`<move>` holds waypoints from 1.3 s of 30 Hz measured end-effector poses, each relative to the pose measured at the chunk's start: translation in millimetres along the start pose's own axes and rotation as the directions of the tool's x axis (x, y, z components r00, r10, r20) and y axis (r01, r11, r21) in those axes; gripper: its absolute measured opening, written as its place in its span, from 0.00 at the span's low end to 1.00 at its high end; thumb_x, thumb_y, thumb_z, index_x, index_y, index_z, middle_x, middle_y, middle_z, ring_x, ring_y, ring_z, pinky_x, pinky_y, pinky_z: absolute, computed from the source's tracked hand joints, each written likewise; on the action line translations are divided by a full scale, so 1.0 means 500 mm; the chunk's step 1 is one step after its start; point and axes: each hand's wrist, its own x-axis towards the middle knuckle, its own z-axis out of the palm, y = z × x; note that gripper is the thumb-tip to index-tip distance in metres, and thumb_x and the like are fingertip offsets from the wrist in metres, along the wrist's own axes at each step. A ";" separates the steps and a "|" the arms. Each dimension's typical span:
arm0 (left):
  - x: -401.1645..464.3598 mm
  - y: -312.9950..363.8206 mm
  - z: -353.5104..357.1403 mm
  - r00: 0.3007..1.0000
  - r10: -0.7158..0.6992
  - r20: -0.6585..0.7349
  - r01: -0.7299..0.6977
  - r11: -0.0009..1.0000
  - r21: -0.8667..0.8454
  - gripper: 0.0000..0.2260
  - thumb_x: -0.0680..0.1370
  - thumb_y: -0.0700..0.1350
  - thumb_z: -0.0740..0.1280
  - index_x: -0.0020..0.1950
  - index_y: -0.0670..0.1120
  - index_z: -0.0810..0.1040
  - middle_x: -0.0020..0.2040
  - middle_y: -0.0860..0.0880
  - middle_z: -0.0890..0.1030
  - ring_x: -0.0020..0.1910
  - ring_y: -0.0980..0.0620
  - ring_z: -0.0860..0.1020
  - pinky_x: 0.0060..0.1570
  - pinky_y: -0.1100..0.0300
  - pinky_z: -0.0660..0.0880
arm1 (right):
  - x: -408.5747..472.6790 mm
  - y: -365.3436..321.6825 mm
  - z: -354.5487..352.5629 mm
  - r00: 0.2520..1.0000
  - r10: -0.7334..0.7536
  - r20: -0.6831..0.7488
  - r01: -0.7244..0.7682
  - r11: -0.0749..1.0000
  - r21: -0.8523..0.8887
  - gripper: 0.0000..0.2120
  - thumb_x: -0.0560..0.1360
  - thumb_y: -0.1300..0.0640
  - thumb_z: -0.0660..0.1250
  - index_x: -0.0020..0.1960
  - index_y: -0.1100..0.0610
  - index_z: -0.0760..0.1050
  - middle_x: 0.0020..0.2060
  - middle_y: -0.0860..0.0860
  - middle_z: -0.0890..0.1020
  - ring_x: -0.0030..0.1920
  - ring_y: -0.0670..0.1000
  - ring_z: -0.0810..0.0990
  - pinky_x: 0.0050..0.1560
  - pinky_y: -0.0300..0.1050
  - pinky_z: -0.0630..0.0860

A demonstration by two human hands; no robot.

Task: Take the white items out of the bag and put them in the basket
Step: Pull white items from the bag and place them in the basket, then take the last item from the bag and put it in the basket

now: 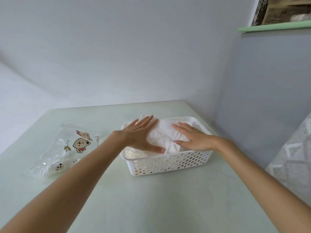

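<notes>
Together, both hands lay flat with straight fingers, pressing on the white items (165,135) piled in the one white perforated basket (168,163). The left hand (141,134) covered the pile's left side, the right hand (193,137) its right. One clear cartoon-printed bag (67,148) lay on the table (151,199), left of the basket, with something white inside.
</notes>
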 end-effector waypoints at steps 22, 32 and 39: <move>-0.204 -0.094 0.007 0.748 -0.482 -0.457 0.278 0.852 -0.443 0.21 0.76 0.65 0.60 0.64 0.56 0.76 0.63 0.56 0.78 0.64 0.51 0.75 0.57 0.54 0.70 | -0.042 -0.065 -0.061 0.775 0.079 -0.627 0.145 0.943 0.299 0.11 0.71 0.60 0.73 0.48 0.45 0.79 0.47 0.44 0.84 0.54 0.45 0.80 0.57 0.40 0.72; -0.328 -0.126 0.168 0.609 -0.756 -0.239 0.636 0.646 -0.423 0.18 0.79 0.60 0.60 0.61 0.52 0.77 0.57 0.50 0.80 0.58 0.47 0.77 0.43 0.59 0.65 | 0.001 -0.402 0.159 0.912 -0.218 -0.347 0.276 0.953 0.127 0.14 0.79 0.58 0.58 0.57 0.47 0.80 0.55 0.47 0.83 0.56 0.48 0.79 0.59 0.46 0.74; -0.376 -0.163 0.198 0.598 -0.739 -0.310 0.599 0.669 -0.440 0.15 0.83 0.51 0.51 0.43 0.46 0.69 0.38 0.48 0.75 0.38 0.41 0.68 0.37 0.55 0.64 | 0.057 -0.467 0.252 0.840 -0.367 -0.399 0.382 0.923 -0.045 0.16 0.81 0.61 0.53 0.63 0.52 0.74 0.61 0.45 0.77 0.63 0.46 0.70 0.58 0.34 0.62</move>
